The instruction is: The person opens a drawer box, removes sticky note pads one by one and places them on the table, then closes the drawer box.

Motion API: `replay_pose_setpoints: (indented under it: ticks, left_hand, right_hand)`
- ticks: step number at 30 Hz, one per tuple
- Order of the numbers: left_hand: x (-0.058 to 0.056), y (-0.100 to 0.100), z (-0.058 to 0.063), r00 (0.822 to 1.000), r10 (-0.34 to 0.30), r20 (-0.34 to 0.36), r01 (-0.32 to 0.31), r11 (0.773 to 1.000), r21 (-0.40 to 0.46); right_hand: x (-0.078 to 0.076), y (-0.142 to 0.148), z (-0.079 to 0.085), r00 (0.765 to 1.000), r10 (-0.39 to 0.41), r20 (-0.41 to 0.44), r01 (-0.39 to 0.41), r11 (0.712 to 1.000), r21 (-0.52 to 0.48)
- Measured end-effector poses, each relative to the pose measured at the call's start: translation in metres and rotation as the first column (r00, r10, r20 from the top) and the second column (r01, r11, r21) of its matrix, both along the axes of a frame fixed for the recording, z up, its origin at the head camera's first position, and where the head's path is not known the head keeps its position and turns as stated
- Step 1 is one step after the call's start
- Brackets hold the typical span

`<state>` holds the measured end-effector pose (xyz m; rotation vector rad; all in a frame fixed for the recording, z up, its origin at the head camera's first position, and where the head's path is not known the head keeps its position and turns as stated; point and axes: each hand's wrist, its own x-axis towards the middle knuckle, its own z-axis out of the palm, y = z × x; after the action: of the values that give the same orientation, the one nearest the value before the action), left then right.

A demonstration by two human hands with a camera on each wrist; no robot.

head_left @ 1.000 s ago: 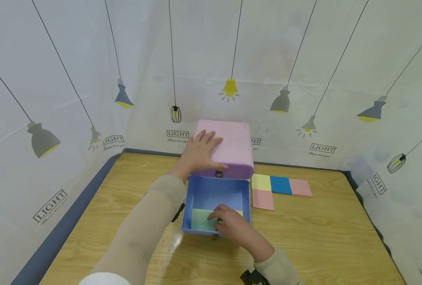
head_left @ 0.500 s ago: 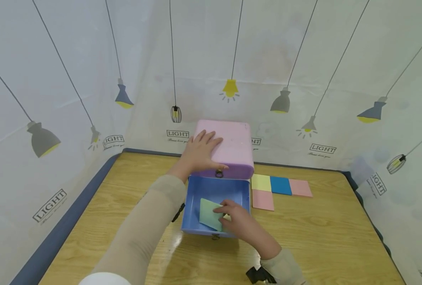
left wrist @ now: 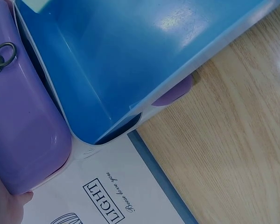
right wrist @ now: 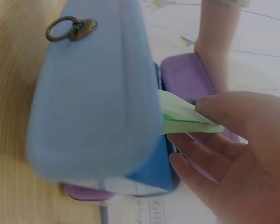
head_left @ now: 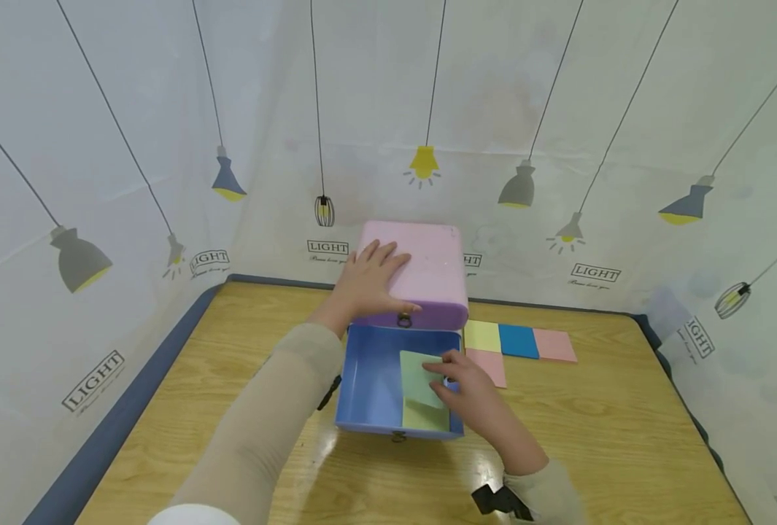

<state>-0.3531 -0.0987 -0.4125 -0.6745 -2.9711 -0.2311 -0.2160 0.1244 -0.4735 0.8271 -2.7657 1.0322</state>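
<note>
My left hand [head_left: 368,284] rests spread on the pink top of a small drawer box [head_left: 430,255], its thumb along the front of the purple upper drawer [head_left: 443,316]. Below, the blue drawer [head_left: 370,383] is pulled out. Over that drawer's right side my right hand [head_left: 473,390] pinches a light green sticky note [head_left: 417,372] between thumb and fingers, also seen as green paper [right wrist: 186,116] in the right wrist view. A yellow sticky note [head_left: 427,417] shows beneath the green one, towards the drawer's front.
On the wooden table [head_left: 598,423], right of the box, lie a yellow [head_left: 482,336], a blue [head_left: 518,341] and a pink sticky note [head_left: 554,345] in a row. Another pink note [head_left: 491,367] lies below the yellow one. A lamp-patterned cloth [head_left: 263,131] hangs behind.
My right hand has taken hold of the green note and moved it right and back within the drawer, with the yellow note showing under it. My left hand has stayed put.
</note>
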Motion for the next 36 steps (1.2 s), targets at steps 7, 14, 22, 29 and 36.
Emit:
replay_pose_setpoints:
  ticks: [7, 14, 22, 29, 36]
  left_hand:
    - [0.0, 0.0, -0.001, 1.0, 0.005, 0.023, -0.005, 1.0, 0.004]
    - [-0.002, -0.002, -0.003, 1.0, 0.011, 0.014, -0.011, 1.0, 0.002]
    - [-0.002, -0.002, -0.002, 1.0, 0.011, 0.016, -0.011, 1.0, 0.005]
    - [0.0, -0.002, 0.0, 1.0, 0.015, 0.014, -0.015, 1.0, -0.002]
    - [-0.003, 0.0, -0.003, 1.0, 0.011, 0.018, -0.011, 1.0, 0.0]
  right_hand:
    - [0.008, 0.02, 0.01, 0.997, -0.071, -0.019, 0.07, 0.996, -0.063]
    - [0.01, 0.038, 0.014, 0.993, -0.11, -0.046, 0.103, 0.987, -0.125]
    - [0.012, 0.056, 0.01, 0.982, -0.188, -0.003, 0.186, 0.976, -0.113]
    - [0.015, 0.07, 0.005, 0.965, -0.248, 0.087, 0.256, 0.962, -0.092]
    - [0.02, 0.084, -0.007, 0.948, -0.285, 0.143, 0.304, 0.944, -0.129]
